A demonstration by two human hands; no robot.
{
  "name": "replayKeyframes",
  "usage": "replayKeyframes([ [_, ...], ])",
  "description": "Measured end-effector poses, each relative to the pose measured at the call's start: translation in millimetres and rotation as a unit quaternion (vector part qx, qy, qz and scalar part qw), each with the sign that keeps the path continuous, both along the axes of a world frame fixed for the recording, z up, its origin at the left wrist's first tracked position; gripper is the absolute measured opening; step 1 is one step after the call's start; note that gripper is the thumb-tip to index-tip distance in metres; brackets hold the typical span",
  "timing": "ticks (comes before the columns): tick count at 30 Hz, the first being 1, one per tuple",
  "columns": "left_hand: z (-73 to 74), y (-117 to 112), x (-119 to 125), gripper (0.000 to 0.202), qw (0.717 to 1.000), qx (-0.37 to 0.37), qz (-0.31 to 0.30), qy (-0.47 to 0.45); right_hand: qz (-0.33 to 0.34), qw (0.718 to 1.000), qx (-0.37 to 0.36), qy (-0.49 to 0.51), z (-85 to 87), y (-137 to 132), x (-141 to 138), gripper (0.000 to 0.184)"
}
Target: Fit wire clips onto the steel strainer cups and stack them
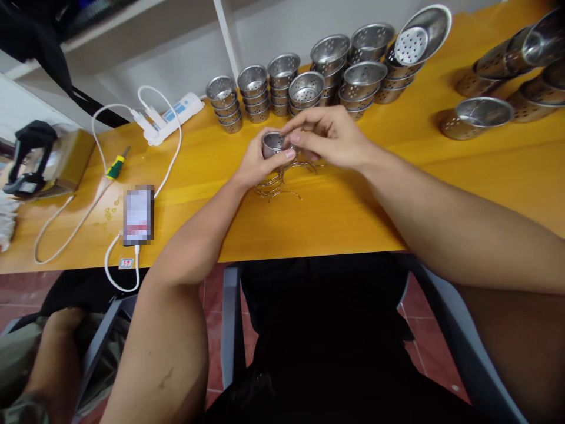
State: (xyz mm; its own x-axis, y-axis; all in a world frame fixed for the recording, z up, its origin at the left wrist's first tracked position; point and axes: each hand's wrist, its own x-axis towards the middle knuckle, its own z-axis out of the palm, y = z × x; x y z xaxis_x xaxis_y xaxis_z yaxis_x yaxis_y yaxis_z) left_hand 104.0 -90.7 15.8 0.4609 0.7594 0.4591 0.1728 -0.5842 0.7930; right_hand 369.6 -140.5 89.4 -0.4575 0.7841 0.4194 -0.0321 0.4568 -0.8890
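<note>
My left hand [260, 159] is wrapped round a small perforated metal cup [272, 143], whose mouth faces up. At the cup's right rim is my right hand [324, 136], its thumb and fingers brought together in a pinch; what lies between them, if anything, is too small to make out. Several thin curved wires [285, 193] lie on the table just below both hands. Behind the hands, a perforated cup [306, 88] tops a short stack.
More stacked cups [221, 89] line the table's back, with further cups [479, 115] at right. To the left are a power strip [176, 118] with white cables, a screwdriver [117, 166], a phone [138, 217] and small yellow rings [108, 217]. Another person's arm [57, 353] shows at lower left.
</note>
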Motion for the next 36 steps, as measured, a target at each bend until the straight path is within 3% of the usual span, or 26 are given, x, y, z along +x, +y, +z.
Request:
replayKeyframes([
  [4, -4.4, 7.3, -3.9, 0.097, 0.999, 0.002, -0.036, -0.011, 0.075, 0.996, -0.052, 0.016, 2.4, 1.2, 2.3, 0.079],
  [7, -10.3, 11.7, -2.8, 0.101, 0.998, 0.026, -0.063, -0.007, 0.064, 0.995, -0.071, 0.028, 2.2, -1.6, -1.9, 0.085],
  [13, -21.3, 16.5, 2.1, 0.095, 0.997, 0.059, -0.057, -0.006, 0.057, 0.995, -0.074, 0.024, 1.8, -1.6, -2.6, 0.088],
  [26, -16.6, 13.1, -0.1, 0.093, 0.997, 0.055, -0.049, -0.001, 0.079, 0.995, -0.057, 0.005, 1.3, 1.7, -0.4, 0.084],
  [31, -18.2, 12.8, 1.2, 0.093, 0.997, 0.065, -0.038, -0.002, 0.019, 0.999, -0.037, 0.012, -2.3, -1.0, -2.3, 0.084],
  [36, -19.1, 15.3, 1.6, 0.099, 0.998, 0.068, -0.005, -0.018, -0.113, 0.991, 0.066, -0.001, -16.8, 6.1, -0.7, 0.084],
])
